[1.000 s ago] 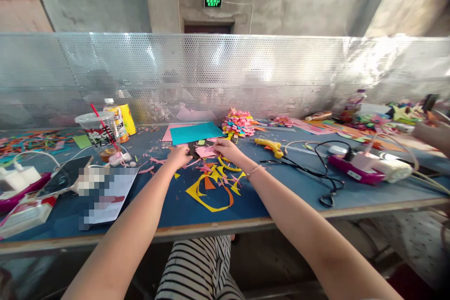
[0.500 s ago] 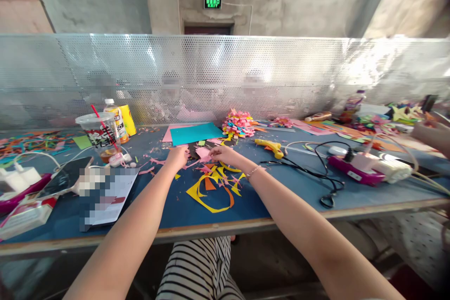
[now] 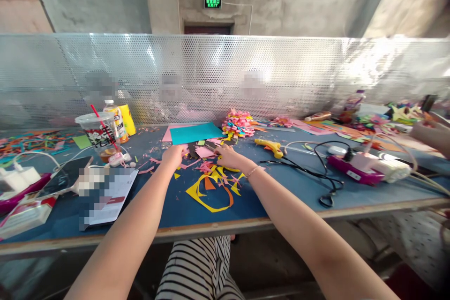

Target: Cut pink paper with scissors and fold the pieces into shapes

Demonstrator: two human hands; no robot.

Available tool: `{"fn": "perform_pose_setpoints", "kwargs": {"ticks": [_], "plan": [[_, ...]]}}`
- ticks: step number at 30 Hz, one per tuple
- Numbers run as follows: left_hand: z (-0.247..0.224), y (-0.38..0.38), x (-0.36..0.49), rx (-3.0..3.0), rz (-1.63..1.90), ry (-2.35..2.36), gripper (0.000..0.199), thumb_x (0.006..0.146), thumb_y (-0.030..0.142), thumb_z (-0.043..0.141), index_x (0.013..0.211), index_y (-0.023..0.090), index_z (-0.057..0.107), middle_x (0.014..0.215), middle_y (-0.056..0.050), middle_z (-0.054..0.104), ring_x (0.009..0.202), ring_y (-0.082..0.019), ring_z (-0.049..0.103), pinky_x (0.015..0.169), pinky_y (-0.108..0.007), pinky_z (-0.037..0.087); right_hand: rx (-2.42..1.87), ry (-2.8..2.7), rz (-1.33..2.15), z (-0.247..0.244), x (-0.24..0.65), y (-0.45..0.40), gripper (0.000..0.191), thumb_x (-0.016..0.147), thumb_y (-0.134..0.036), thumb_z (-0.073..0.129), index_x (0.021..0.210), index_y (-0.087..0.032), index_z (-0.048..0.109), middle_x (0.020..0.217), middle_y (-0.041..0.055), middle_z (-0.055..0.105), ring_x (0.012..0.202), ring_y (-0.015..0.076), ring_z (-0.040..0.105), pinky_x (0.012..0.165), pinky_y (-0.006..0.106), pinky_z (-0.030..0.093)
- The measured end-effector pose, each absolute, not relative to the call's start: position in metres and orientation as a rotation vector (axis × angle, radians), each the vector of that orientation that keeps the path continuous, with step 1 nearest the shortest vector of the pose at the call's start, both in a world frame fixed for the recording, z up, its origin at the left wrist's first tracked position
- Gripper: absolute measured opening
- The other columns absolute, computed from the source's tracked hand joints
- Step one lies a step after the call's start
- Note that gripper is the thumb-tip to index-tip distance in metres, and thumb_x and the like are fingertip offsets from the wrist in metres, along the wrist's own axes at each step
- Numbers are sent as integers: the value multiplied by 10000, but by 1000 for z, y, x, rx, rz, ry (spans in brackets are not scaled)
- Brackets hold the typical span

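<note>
This looks like a workshop: concrete wall, exit sign, long table (strewn with paper scraps).

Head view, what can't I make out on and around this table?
All in the head view:
Left hand: its fingertips' hold, hidden by the hand itself.
Right hand: whether it grips the pink paper; too small.
Lit screen: partly covered by pixel blocks.
Co-worker's hand: whether it holds anything; blurred near the right edge.

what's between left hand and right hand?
Head view: between the left hand and the right hand lie a pink paper, thin pink scraps and, nearer the left hand, something dark I can't identify.
</note>
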State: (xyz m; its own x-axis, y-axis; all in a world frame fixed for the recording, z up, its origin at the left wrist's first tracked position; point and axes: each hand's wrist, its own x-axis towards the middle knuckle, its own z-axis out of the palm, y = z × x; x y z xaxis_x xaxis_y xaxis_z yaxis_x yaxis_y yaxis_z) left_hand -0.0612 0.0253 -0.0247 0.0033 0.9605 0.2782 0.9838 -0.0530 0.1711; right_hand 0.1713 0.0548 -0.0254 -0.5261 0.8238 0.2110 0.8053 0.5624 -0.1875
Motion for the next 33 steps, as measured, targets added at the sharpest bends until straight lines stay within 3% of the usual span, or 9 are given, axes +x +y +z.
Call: {"fn": "perform_pose_setpoints", "kwargs": {"ticks": [5,11,18,23,25,28,33], "plan": [[-26,30,-57,-2208,-628,-2027,359,688,76,426,991,191,582,985,-110,614,910,-222,562,748,-306,420,-1339,-2449,-13,-30,168,56,384,634,-170,529,1015,-134,510,1018,124,457,911,219,457,769,285,365],[-33,33,-30,-2660,-882,-1456,374,735,160,420,1084,198,549,1181,-65,529,1091,-181,469,930,-301,338,-1479,-2333,-183,-27,172,58,388,665,-134,498,1051,-97,492,1053,163,465,956,243,437,809,328,347],[-30,23,-27,-2644,-671,-1552,259,729,282,494,950,205,604,980,-76,634,910,-200,571,786,-277,413,-1484,-2296,-132,-32,173,64,310,687,-211,513,981,-121,547,1031,155,517,982,262,446,819,352,353],[-23,20,-27,-2575,-723,-1621,198,727,226,474,839,194,633,801,-81,657,785,-201,600,708,-272,426,-1213,-2324,83,-31,164,66,213,731,-227,481,898,-155,591,937,92,593,887,193,515,788,295,382],[-22,22,-25,-2542,-948,-1669,201,732,204,448,813,192,631,795,-79,657,780,-200,602,710,-285,433,-1129,-2255,120,-28,160,65,199,744,-202,459,885,-154,592,924,86,599,888,184,518,790,293,384],[-22,26,-21,-2483,-1549,-1835,176,716,181,446,798,166,602,843,-80,655,795,-186,608,727,-293,452,-1043,-2099,261,-24,157,62,207,733,-206,483,915,-149,562,910,79,591,854,170,527,768,296,401],[-21,24,-10,-2447,-2456,-2097,128,674,137,462,784,166,520,698,-24,632,603,-150,621,667,-332,491,-862,-1810,785,-18,153,56,329,712,-285,509,1017,-173,457,801,22,561,667,115,534,589,246,439]]}}
